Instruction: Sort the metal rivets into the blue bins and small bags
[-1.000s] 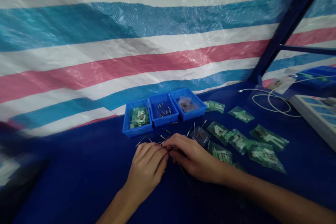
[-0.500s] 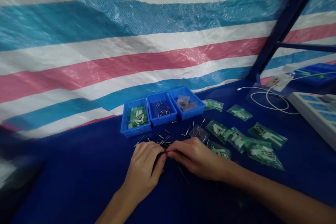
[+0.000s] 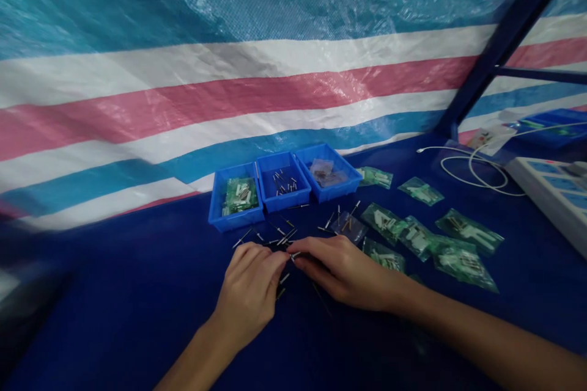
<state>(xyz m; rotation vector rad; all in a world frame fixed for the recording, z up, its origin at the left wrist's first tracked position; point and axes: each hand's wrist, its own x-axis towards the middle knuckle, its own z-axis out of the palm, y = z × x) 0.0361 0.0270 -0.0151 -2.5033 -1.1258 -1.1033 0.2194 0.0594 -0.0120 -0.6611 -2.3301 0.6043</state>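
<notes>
My left hand is closed, its thumb and forefinger pinched by the fingertips of my right hand. Silver ends of thin metal pins show just right of its thumb; whether they are held or lie on the table is unclear. My right hand is closed too, pinching a small metal pin, which looks like a screw or rivet, where the hands meet. Loose metal pins lie scattered just beyond my fingers. A small clear bag with pins on it is behind my right hand.
Three blue trays stand in a row: one with green packets, one with pins, one with clear bags. Filled green bags spread to the right, near a white cable and a power strip. A striped sheet hangs behind.
The silver pin between my fingertips shows now, where before it was hidden. Pin ends have come into sight by my left thumb. The view has shifted slightly.
</notes>
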